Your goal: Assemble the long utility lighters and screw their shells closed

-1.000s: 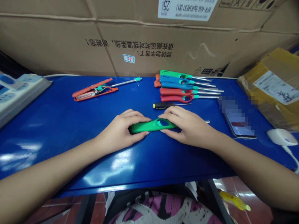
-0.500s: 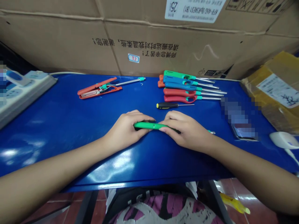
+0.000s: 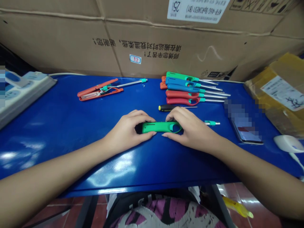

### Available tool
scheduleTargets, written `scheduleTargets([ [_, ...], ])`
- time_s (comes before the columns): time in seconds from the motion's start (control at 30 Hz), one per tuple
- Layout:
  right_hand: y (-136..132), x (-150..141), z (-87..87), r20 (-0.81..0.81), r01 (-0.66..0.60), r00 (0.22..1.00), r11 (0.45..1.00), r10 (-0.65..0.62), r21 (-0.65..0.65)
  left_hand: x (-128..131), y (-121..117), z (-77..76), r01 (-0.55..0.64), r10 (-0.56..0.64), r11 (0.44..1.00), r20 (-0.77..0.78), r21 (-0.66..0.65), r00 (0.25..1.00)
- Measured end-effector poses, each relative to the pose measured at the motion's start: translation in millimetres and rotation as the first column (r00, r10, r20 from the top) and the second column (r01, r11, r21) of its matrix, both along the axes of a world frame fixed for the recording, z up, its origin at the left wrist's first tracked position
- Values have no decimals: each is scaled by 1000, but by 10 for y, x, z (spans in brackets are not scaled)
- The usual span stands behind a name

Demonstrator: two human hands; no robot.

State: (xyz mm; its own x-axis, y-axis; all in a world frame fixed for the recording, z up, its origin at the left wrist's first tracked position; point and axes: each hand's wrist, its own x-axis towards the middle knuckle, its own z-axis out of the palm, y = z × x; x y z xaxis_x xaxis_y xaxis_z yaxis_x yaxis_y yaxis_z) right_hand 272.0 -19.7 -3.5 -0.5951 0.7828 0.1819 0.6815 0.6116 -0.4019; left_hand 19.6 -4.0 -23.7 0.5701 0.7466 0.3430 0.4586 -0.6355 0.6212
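Note:
A green long-nosed lighter (image 3: 159,127) lies across the middle of the blue table (image 3: 59,126), its metal tip pointing right. My left hand (image 3: 129,131) is curled round its left end, thumb below and fingers above. My right hand (image 3: 190,129) grips the part with the trigger hole, and the teal collar and metal nozzle stick out to its right. A small screwdriver with a black and yellow handle (image 3: 169,107) lies just beyond my right hand.
Several finished lighters (image 3: 187,88) in green, blue and red lie in a row at the back. An opened red lighter (image 3: 102,90) lies back left. A phone (image 3: 245,128), a white object (image 3: 288,143), a power strip (image 3: 21,90) and cardboard boxes (image 3: 142,38) surround the table.
The green lighter has been rolled in both hands, from flat to edge-on and back to showing its trigger hole. It has shifted slightly right, and its nozzle now shows beyond my right hand.

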Motion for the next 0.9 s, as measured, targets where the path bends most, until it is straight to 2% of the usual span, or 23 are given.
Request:
scheduleTargets([
  [0.13, -8, -97, 32, 34, 57, 998, 988, -53, -140, 16, -6, -1, 0, 0, 999, 2, -32, 1000],
  [0.23, 29, -180, 93, 84, 95, 993, 976, -80, -195, 17, -9, 2, -4, 4, 999, 1, -49, 1000],
  [0.43, 101, -310, 224, 201, 124, 976, 974, -85, -190, 5, -18, -1, -6, 6, 999, -11, -50, 1000],
  [0.7, 165, -393, 302, 345, 102, 938, 980, -37, -172, 7, -51, 38, 17, -18, 999, -47, -32, 999],
  [0.9, 186, -439, 353, 392, 100, 920, 975, -15, -198, 11, -65, 51, 29, -24, 999, -115, 44, 993],
])
